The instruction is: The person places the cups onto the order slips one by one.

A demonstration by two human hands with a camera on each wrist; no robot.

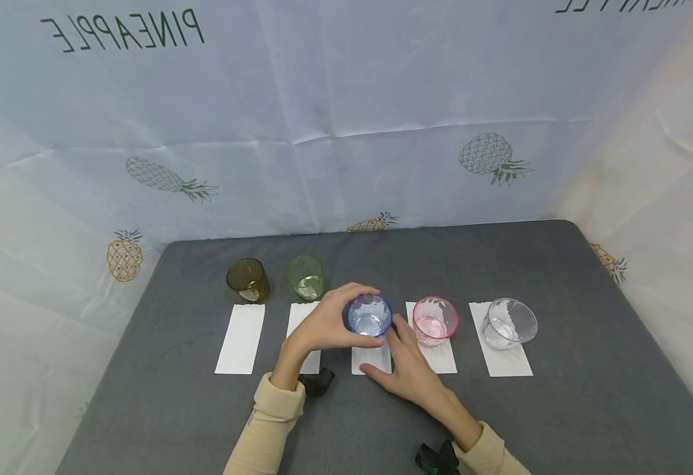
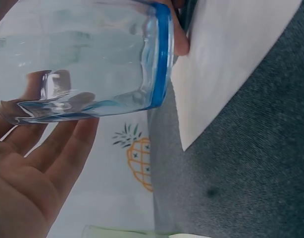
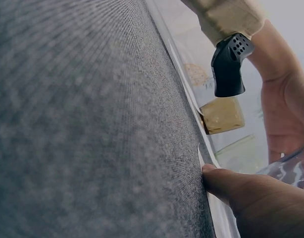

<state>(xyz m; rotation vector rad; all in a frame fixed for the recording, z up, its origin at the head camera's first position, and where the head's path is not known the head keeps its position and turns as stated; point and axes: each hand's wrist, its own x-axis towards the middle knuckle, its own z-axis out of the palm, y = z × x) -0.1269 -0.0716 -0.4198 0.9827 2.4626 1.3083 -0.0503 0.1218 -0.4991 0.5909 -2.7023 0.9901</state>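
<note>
With our left hand (image 1: 330, 323) we are pinching the blue glass (image 1: 369, 316) between thumb and fingers, holding it over the middle paper (image 1: 371, 361). We are holding our right hand (image 1: 407, 364) beside it, thumb and fingers spread; the pink glass (image 1: 434, 319) is standing nearby.

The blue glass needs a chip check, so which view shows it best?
The left wrist view: the blue glass shows large and side-on, though cropped. The head view shows it small, from above; the right wrist view, only part at the edge.
</note>
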